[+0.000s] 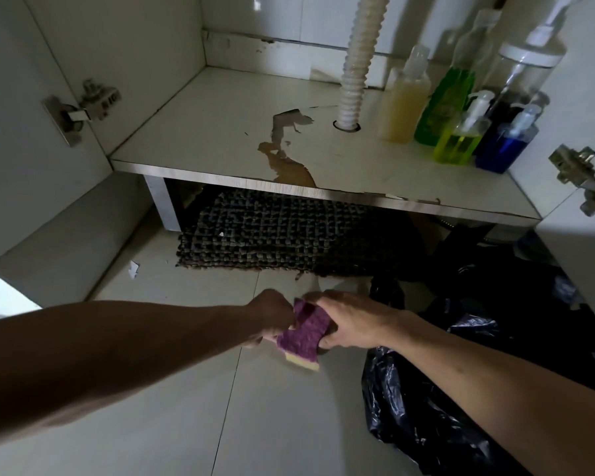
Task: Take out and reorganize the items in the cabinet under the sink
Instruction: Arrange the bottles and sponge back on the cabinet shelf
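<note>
Both hands meet low over the pale tiled floor (275, 407), in front of the open under-sink cabinet. The left hand (272, 316) and the right hand (349, 321) each pinch an opposite end of a purple-and-yellow scrubbing sponge (303, 333), fingers closed on it, the purple scouring side up and a yellow edge showing at its near corner. The cabinet shelf (220, 132) is bare across its left and middle, with peeled laminate running toward the front edge, which is chipped near the centre. A white corrugated drain hose (354, 73) drops through a hole in the shelf right of centre. Packed into the back right corner stand a pale yellow liquid bottle (404, 101), a green detergent bottle (447, 104), a clear spray bottle (526, 67), a small yellow-green pump bottle (461, 142) and a blue pump bottle (509, 146), the front two near the shelf's right edge. Both doors hang open, hinges (86, 104) showing at either side. Under the shelf lies a dark woven mat (275, 231), its near edge on the tiles. Black plastic bags (437, 407) are heaped on the floor just right of the hands, touching the right forearm; the floor to the left is open.
</note>
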A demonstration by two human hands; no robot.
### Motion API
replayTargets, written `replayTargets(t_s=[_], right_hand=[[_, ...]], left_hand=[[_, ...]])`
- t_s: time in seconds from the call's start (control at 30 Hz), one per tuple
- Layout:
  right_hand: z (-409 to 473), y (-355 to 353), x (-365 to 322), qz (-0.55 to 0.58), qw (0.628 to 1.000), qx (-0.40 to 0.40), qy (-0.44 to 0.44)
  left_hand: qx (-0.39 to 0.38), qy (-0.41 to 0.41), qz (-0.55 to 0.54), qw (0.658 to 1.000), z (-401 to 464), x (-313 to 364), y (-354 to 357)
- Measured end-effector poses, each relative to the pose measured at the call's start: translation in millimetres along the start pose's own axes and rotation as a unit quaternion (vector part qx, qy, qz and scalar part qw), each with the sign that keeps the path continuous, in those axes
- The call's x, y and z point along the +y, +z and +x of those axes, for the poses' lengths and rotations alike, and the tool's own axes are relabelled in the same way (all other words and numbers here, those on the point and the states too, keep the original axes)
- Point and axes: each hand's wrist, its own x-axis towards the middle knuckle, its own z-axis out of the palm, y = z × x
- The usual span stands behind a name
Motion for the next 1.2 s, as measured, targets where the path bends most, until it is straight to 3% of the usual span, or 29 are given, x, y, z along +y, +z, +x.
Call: replayTargets(t_s=[0.37,0.43,0.5,0.57,0.7,0.83,0.93,1.2], right_hand=[[-27,-148,0,-0.067,0.983,0.166,0.028],[-35,-178,7,-0.049,0.977,0.202,0.048],[-40,-202,21,-0.067,0.964,0.243,0.078],[-39,-216,41,-0.085,0.954,0.260,0.122],[-22,-209,77,-0.142,0.935,0.269,0.180],[-1,-194,86,-0.229,0.887,0.342,0.209],[12,-196,91,-0.302,0.860,0.351,0.214],[38,-205,112,-0.268,0.840,0.374,0.289]], left_hand=[[0.048,0.237,-0.024,0.970,-20,140,-64],[0.087,0.280,-0.068,0.954,-22,168,-72],[0.172,0.307,0.022,0.936,-22,190,-79],[0.210,0.303,0.192,0.910,-21,202,-84],[0.129,0.238,0.357,0.894,-11,213,-87],[0.127,0.241,0.377,0.885,2,224,-88],[0.122,0.222,0.409,0.877,10,231,-87],[0.119,0.222,0.438,0.863,14,240,-88]])
